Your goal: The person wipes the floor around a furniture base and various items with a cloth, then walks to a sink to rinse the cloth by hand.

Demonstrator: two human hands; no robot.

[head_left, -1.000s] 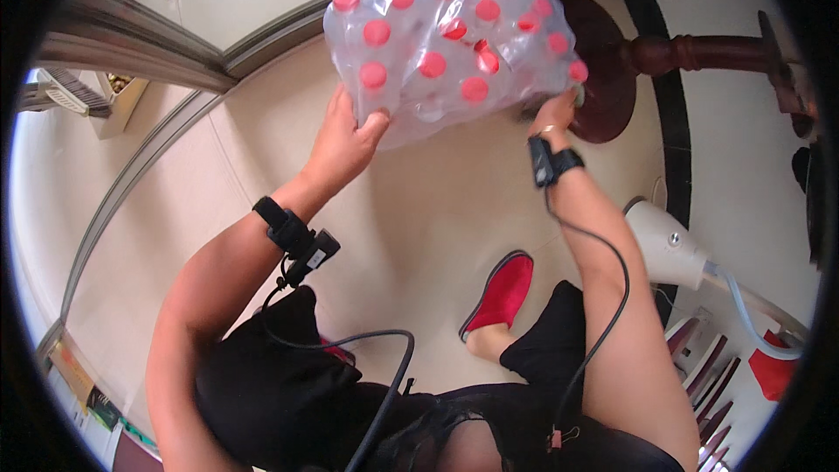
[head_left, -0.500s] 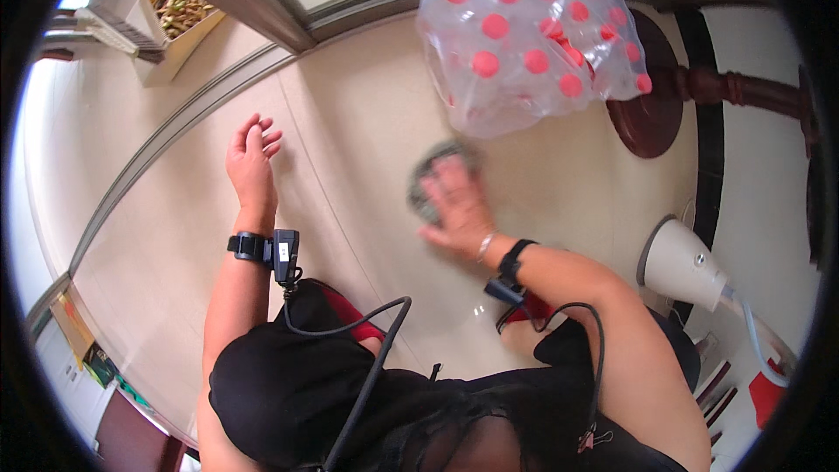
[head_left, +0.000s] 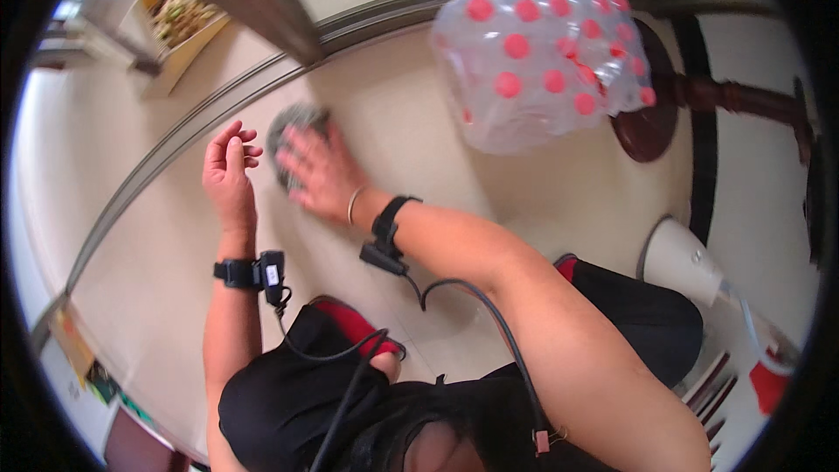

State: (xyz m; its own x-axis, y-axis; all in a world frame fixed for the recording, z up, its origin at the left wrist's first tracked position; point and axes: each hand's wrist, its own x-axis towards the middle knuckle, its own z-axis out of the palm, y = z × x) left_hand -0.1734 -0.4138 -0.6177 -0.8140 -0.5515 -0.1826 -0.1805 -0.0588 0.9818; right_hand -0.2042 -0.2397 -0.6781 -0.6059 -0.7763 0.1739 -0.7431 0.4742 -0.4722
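Observation:
Under my right hand (head_left: 322, 173) is a bunched grey-green cloth (head_left: 295, 118), pressed flat to the pale tiled floor (head_left: 393, 105). The fingers spread over the cloth, which looks blurred by motion. My left hand (head_left: 231, 162) hangs just left of the cloth, holding nothing, its fingers loosely curled and apart. Each wrist carries a black strap with a small cabled box. To the far right of the right hand stands a shrink-wrapped pack of bottles (head_left: 533, 70) with red caps.
A metal door track (head_left: 175, 144) curves across the left, meeting a frame post (head_left: 253, 0). Beyond it sits a box (head_left: 183, 22) of brownish items. A dark red wooden stand base (head_left: 647, 135) touches the pack's right side. A white cone-shaped device (head_left: 682, 258) stands at right.
My right hand has swept the cloth leftward across the floor, from below the bottle pack to beside my left hand. The left hand has shifted slightly left and down.

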